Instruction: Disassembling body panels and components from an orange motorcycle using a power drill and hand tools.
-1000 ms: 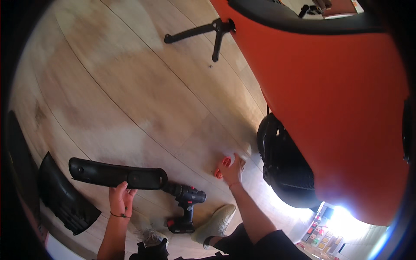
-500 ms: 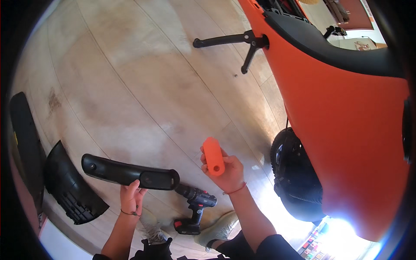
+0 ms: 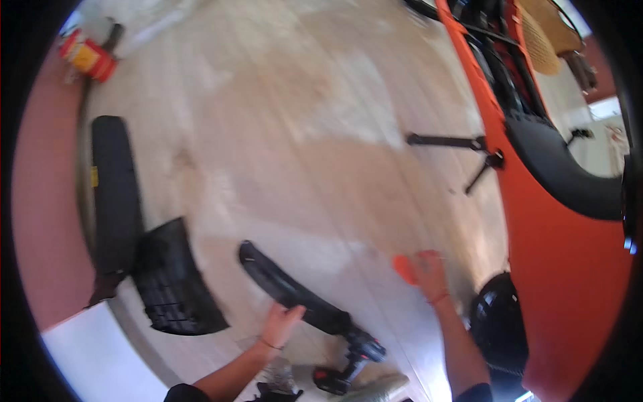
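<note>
We've got left hand (image 3: 281, 325) grasping black fender (image 3: 289, 287) by its edge, near centre, held slanted, far end leaning left. Right hand (image 3: 432, 273) grasping small orange piece (image 3: 403, 268), right of fender; blurred, exact finger placement can't tell. Drill (image 3: 358, 362) near, at fender's near end; contact can't tell. Black curved panel (image 3: 177, 281) on floor (image 3: 321, 181), left of fender. We see black wheel (image 3: 499, 318) right of right hand, beside big orange body (image 3: 569, 281).
</note>
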Tool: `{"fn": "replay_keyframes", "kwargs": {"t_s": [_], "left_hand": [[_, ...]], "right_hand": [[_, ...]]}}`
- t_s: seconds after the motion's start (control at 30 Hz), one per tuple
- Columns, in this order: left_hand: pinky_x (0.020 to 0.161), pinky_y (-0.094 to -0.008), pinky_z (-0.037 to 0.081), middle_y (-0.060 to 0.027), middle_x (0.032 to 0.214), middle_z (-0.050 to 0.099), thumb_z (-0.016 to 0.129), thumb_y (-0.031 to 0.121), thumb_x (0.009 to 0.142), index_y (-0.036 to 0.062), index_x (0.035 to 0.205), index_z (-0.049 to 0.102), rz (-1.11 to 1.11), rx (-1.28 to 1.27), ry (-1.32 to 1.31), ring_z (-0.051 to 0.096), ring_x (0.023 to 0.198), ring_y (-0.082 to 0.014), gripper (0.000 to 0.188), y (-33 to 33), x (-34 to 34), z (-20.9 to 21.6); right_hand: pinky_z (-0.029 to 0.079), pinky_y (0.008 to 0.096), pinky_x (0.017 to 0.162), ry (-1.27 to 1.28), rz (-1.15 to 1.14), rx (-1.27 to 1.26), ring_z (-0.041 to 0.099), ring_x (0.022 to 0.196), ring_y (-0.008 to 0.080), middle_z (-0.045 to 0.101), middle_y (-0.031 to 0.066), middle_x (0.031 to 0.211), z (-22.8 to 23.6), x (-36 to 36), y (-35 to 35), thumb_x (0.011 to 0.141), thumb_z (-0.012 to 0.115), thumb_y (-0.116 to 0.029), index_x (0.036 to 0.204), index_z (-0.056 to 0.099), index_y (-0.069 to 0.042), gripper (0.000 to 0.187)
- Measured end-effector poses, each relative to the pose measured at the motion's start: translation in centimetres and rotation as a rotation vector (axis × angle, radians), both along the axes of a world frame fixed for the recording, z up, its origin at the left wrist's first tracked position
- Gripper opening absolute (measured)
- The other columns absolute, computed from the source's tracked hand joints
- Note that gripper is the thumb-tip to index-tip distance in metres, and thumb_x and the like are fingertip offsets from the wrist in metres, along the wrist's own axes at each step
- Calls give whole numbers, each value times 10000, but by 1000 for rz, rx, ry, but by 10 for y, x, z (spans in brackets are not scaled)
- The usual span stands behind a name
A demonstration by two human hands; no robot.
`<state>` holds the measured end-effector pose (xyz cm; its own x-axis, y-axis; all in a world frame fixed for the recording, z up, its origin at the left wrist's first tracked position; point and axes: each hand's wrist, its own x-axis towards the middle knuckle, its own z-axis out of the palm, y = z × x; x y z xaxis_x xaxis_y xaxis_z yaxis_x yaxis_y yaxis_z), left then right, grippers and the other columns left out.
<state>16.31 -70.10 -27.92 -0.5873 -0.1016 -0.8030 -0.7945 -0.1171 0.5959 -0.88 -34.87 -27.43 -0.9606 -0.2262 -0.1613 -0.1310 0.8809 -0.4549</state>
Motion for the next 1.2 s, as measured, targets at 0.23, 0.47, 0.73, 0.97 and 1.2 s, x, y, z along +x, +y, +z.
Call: {"fn": "replay_keyframes", "kwargs": {"t_s": [0.23, 0.47, 0.73, 0.97, 1.2], "left_hand": [[732, -325, 493, -130, 1003, 612, 643, 302, 829, -37, 1139, 483, 38, 55, 172, 607, 842, -207, 486, 19, -43, 14], [721, -329, 487, -160, 1019, 578, 604, 214, 842, -47, 1189, 414, -63, -109, 220, 604, 820, -221, 475, 31, -57, 14], [740, -334, 488, -178, 1070, 580, 608, 229, 839, -38, 1201, 424, -4, -7, 235, 615, 846, -231, 486, 64, -59, 13], [624, -283, 477, -101, 889, 609, 620, 235, 836, -18, 1137, 512, 167, 52, 295, 586, 704, -147, 407, 68, -63, 27], [657, -229, 495, -35, 986, 592, 557, 179, 890, 28, 1171, 495, 242, 434, 148, 586, 829, -93, 325, 55, -37, 39]], "right_hand": [[290, 375, 1045, 197, -457, 12, 394, 1216, 319, 455, 193, 1276, -59, -152, 55, 810, 612, -199, 1263, 468, -43, 499], [394, 381, 928, 140, -289, 304, 529, 1047, 298, 557, 190, 1144, -67, -160, 29, 857, 542, -187, 1130, 567, -32, 315], [462, 297, 739, -334, -783, -1186, 562, 819, 204, 586, 79, 926, -38, -115, 31, 809, 532, -51, 981, 584, -11, 184], [442, 245, 612, -1008, -895, -1618, 527, 710, 162, 592, 77, 829, 73, 24, -97, 725, 545, -85, 904, 593, -19, 197], [410, 221, 629, -847, -803, -950, 516, 741, 95, 564, 24, 852, 78, 108, -121, 876, 529, -234, 1006, 586, -34, 245]]}}
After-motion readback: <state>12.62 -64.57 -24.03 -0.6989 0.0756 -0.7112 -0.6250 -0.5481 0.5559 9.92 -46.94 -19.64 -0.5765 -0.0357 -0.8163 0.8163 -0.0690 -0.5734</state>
